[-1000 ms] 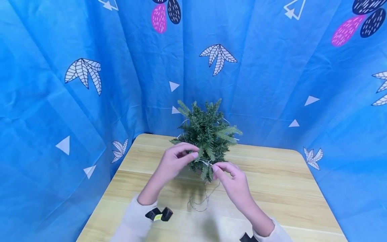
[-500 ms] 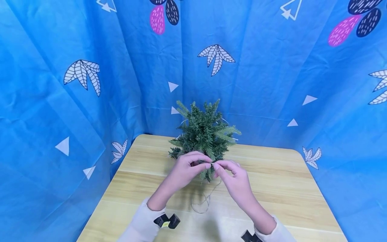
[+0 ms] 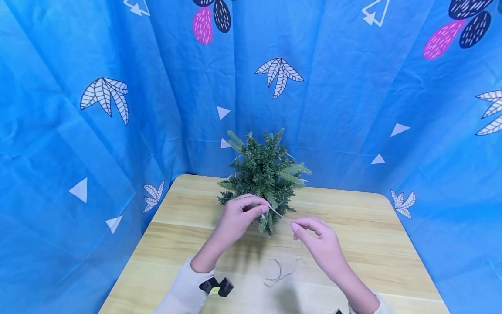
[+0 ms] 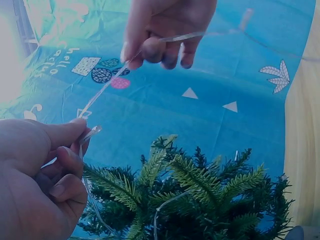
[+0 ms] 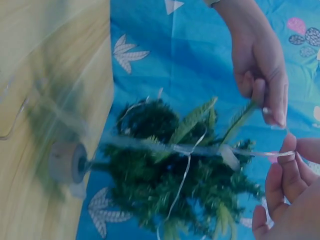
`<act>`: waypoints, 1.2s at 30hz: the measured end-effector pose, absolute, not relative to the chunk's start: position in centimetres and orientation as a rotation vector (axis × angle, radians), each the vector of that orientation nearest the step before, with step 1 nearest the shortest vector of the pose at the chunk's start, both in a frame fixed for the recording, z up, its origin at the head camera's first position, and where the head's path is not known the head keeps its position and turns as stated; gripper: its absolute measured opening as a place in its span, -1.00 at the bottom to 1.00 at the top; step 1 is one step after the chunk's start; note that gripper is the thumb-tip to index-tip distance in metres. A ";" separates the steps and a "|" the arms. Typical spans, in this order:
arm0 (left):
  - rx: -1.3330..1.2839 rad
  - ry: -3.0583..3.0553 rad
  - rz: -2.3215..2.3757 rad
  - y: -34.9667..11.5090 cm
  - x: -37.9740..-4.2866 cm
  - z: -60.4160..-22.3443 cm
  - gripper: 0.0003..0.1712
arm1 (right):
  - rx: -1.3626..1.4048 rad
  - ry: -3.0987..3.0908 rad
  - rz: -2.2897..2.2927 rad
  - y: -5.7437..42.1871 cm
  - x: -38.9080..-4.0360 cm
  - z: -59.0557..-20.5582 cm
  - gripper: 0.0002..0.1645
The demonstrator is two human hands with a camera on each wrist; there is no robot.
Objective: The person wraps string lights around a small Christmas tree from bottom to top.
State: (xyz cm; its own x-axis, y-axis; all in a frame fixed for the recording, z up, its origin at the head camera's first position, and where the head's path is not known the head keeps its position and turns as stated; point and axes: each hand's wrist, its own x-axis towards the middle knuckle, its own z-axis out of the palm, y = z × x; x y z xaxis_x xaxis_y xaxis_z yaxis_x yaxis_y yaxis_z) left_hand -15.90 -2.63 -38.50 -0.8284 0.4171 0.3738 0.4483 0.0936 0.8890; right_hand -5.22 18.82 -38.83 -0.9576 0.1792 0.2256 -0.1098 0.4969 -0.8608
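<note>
Both hands hold one thin clear light string [image 3: 279, 214] in a fingertip grip: the left hand [image 3: 239, 216] pinches it between thumb and forefinger right at the near edge of the small artificial fir tree [image 3: 266, 174], and the right hand [image 3: 319, 240] pinches it a little further to the right and nearer, with the other fingers curled. Between the two pinches the string runs straight and taut. The left wrist view shows the same stretch, rising from the left hand [image 4: 42, 170] up to the right hand [image 4: 165, 30] above the green branches [image 4: 195, 190]. More of the string is wound among the branches, as the right wrist view shows [image 5: 182, 170]. A loose end of it lies curled on the wooden desk [image 3: 372, 226], near the right forearm [image 3: 279, 270]. The tree stands at the far middle of the desk, in front of a blue patterned cloth backdrop [image 3: 98, 131].
</note>
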 end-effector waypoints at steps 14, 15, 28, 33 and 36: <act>-0.778 -2.315 -1.918 -3.3 -16.1 -38.0 -0.78 | -0.174 -2.600 1.339 23.4 -3.4 -39.1 -0.81; -0.774 -2.316 -1.922 -3.3 -16.1 -38.0 -0.78 | -0.170 -2.611 1.322 23.7 -3.4 -39.1 -0.80; -0.804 -2.427 -1.791 -3.1 -15.8 -37.5 -0.78 | -0.255 -2.604 1.204 26.0 -4.0 -37.3 -0.66; -0.824 -2.381 -1.626 -2.3 -15.3 -36.7 -0.73 | -0.280 -2.516 1.205 26.2 -4.6 -36.6 -0.64; -0.847 -2.326 -1.587 -1.4 -14.8 -35.8 -0.73 | -0.286 -2.468 1.206 26.2 -4.9 -36.2 -0.63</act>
